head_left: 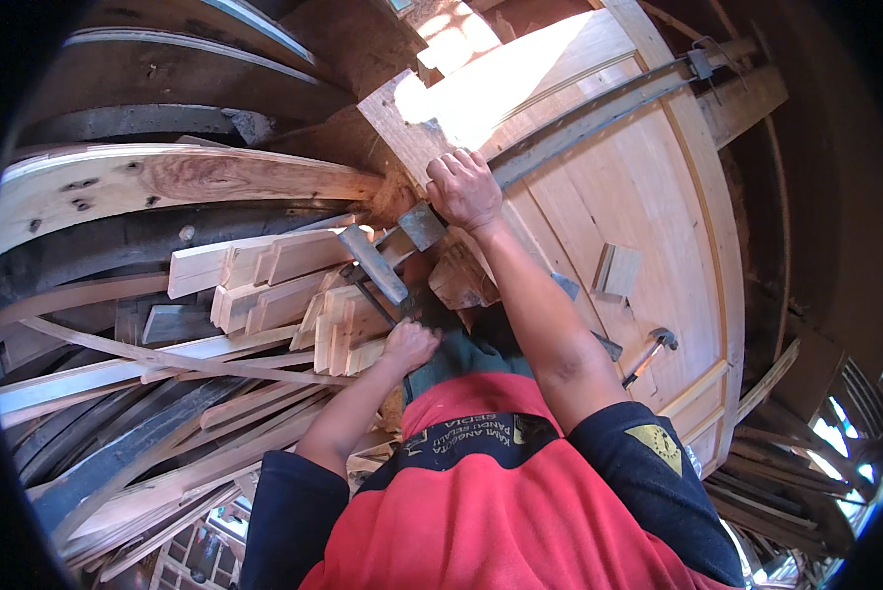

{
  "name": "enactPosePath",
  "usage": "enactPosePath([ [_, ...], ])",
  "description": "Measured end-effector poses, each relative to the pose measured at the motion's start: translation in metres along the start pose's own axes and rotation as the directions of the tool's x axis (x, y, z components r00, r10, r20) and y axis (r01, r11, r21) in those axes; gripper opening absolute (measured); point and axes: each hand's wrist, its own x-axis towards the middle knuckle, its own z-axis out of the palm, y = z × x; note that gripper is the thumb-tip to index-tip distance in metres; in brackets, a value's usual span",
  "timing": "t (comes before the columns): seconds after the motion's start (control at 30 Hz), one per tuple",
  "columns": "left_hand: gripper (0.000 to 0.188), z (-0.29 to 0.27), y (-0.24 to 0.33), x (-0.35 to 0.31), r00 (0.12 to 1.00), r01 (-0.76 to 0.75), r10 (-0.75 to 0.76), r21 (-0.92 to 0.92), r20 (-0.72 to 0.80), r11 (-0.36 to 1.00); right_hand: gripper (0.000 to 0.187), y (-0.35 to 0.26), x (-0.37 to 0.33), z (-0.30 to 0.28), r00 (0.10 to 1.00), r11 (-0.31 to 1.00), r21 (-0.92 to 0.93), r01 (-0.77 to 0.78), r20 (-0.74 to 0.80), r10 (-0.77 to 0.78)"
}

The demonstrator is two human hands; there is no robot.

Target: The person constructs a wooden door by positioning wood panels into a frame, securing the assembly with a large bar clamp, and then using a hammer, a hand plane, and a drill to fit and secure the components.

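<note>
All fingers curled tight: right hand on metal clamp bar across wooden panel, left hand round dark rod.

Shirt chest: on the red shirt there is a dark band which carries printed lettering in block capitals, of a pale yellowish colour.
Lettering layout: the words are set in several short lines, and they stand upside down in this view.
Band ends: a yellowish figure is printed beside the lettering on the right, and a smaller pale mark on the left.
Right sleeve: the dark sleeve bears a yellow emblem with a round dark design; its details are too small for reading.
</note>
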Motion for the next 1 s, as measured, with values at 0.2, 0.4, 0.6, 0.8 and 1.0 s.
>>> enactPosePath([
  [0.2,0.024,0.021,-0.007,0.021,0.997,0.074,-0.076,0.057,0.031,0.996,0.02,0.003,-0.002,0.007,1.0,1.0,0.005,0.0,-0.019,0.0],
  [0.4,0.024,0.039,-0.016,0.029,0.987,0.103,-0.114,0.104,0.114,0.989,0.018,0.002,-0.001,0.002,0.999,1.0,0.015,-0.003,-0.042,0.004],
  [0.6,0.022,0.06,-0.027,0.04,0.995,0.081,-0.091,0.195,0.044,0.977,0.02,0.003,-0.003,0.0,0.999,0.999,0.008,-0.04,0.012,0.04],
  [0.8,0.021,0.081,-0.037,0.048,0.99,0.127,-0.14,0.245,0.034,0.961,0.019,0.001,-0.006,0.001,0.999,1.0,0.0,-0.03,-0.04,0.03],
  [1.0,0.026,0.088,-0.055,0.052,0.983,0.103,-0.146,0.318,0.113,0.943,0.02,-0.002,-0.008,0.004,0.998,0.999,0.01,-0.037,-0.042,0.037],
])
